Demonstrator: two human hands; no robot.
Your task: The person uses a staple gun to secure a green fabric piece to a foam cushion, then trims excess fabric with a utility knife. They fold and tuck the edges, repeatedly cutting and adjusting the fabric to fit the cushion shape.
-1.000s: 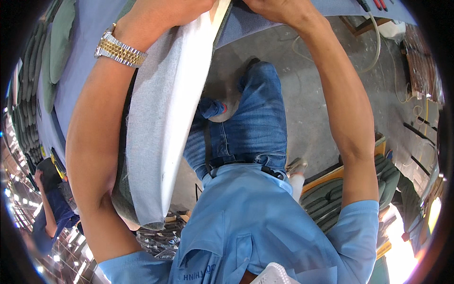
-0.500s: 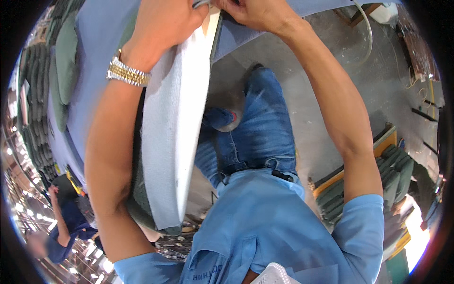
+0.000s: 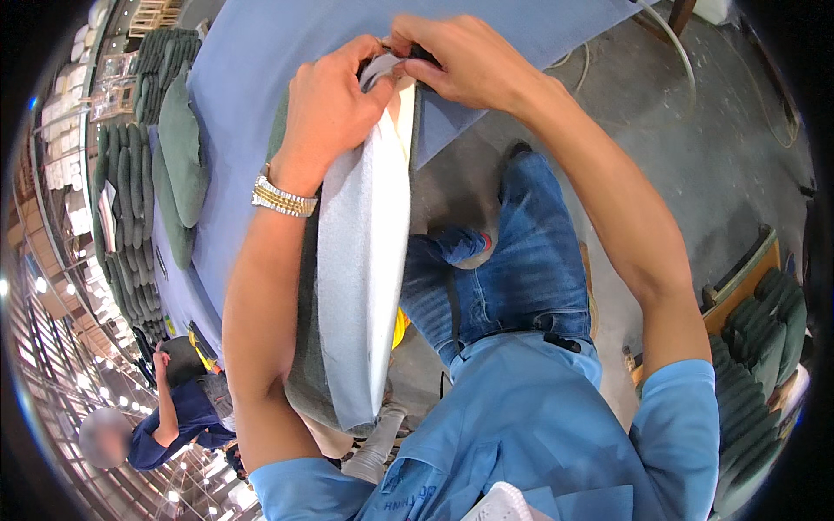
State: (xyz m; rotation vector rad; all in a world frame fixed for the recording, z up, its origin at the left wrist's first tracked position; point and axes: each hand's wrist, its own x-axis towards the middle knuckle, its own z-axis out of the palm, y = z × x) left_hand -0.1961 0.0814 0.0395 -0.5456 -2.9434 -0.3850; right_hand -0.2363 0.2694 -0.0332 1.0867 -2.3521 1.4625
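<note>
A long cushion lies lengthwise in front of me, its far end on the blue-covered table (image 3: 252, 61). It shows a white foam edge (image 3: 397, 243), a pale grey fabric flap (image 3: 352, 269) along its side and a dark green cover (image 3: 306, 356) beneath. At the far end, my left hand (image 3: 337, 104) is closed on the bunched pale fabric. My right hand (image 3: 456, 65) pinches at the same corner, its fingertips close to the left ones. Exactly what lies between the right fingertips is partly hidden.
Green cushions (image 3: 181, 130) lie on the table's left side, with tall stacks (image 3: 126, 208) beyond. Another person (image 3: 187, 412) works at the lower left. More green cushions (image 3: 773, 321) fill a wooden rack at right. A pale hose (image 3: 682, 56) hangs by the table's right corner.
The view has shifted, so the hands and cushion appear lower and further right. My right hand's fingers now bend in over the cushion's far corner, close to my left fingers.
</note>
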